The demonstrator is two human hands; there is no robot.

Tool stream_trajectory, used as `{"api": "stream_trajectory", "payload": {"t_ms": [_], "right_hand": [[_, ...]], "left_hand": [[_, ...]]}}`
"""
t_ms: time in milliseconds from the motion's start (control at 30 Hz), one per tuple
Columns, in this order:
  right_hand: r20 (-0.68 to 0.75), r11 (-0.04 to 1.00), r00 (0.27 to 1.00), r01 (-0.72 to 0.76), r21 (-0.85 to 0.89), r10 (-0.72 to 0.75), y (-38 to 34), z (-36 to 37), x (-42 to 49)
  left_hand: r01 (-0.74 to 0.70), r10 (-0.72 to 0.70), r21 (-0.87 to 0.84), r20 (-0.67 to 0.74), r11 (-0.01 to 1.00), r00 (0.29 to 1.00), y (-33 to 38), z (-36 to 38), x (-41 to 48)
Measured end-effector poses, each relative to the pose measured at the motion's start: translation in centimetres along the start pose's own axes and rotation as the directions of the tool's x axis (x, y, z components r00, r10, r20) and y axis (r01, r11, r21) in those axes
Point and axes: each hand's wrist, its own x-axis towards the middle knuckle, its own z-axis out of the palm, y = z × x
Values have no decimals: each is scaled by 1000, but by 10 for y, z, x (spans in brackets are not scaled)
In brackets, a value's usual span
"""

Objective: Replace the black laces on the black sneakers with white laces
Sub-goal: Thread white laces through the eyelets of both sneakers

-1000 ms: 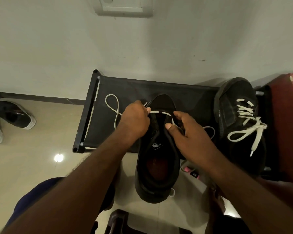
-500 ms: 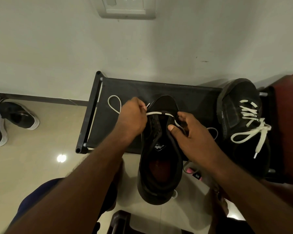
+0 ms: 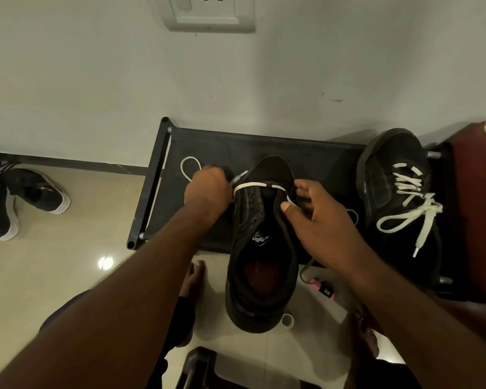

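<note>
Left hand (image 3: pixel 208 189) pulled the white lace (image 3: pixel 253 185) tighter leftward, fingers clamped on it, while right hand (image 3: pixel 320 217) pinched its other side at the black sneaker (image 3: pixel 264 248), toe on the rack (image 3: pixel 264 147).

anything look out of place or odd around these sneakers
The sneaker being laced juts heel-first past the front edge of the black rack, over the tiled floor. A small white ring and a pink object lie loose there.

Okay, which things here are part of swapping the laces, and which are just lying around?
In the job: left hand, right hand, white lace, middle sneaker, laced sneaker.
Lying about: floor sneakers, pink object, white ring, wall socket, red object.
</note>
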Motion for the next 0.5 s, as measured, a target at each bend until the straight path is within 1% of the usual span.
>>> {"api": "stream_trajectory", "payload": {"t_ms": [33, 67, 100, 133, 167, 200, 233, 267, 333, 400, 467, 500], "right_hand": [[-54, 999, 998, 36, 19, -35, -1, -2, 0], [-121, 996, 989, 85, 31, -81, -3, -5, 1], [-185, 989, 973, 145, 28, -138, -5, -8, 2], [-229, 978, 953, 208, 18, -198, -7, -13, 4], [-241, 962, 934, 274, 3, -266, -8, -17, 5], [-220, 940, 916, 340, -21, -336, -8, -20, 7], [-177, 917, 900, 395, -52, -398, -6, -23, 8], [-132, 896, 886, 436, -83, -444, -5, -24, 9], [-78, 866, 867, 478, -148, -491, -2, -25, 10], [-44, 872, 878, 466, -148, -477, -1, -27, 8], [22, 909, 915, 403, -104, -403, -3, -31, 6], [56, 936, 938, 346, -70, -343, -5, -31, 4]], "left_hand": [[20, -23, -65, -43, 998, 999, 2, -10, -2], [0, -13, -145, -91, 990, 996, 5, -22, -5], [-72, 47, -222, -115, 972, 992, 11, -35, -12], [-180, 158, -291, -100, 940, 982, 18, -48, -20], [-283, 285, -367, -48, 886, 957, 27, -60, -33], [-356, 400, -432, 12, 829, 916, 37, -69, -46], [-410, 485, -470, 45, 782, 873, 45, -74, -56], [-448, 539, -493, 52, 746, 840, 52, -76, -63], [-474, 581, -514, 59, 715, 812, 59, -76, -66], [-465, 590, -529, 87, 710, 803, 58, -77, -62], [-445, 554, -469, 117, 763, 825, 51, -76, -53], [-418, 502, -420, 109, 806, 858, 46, -75, -50]]}}
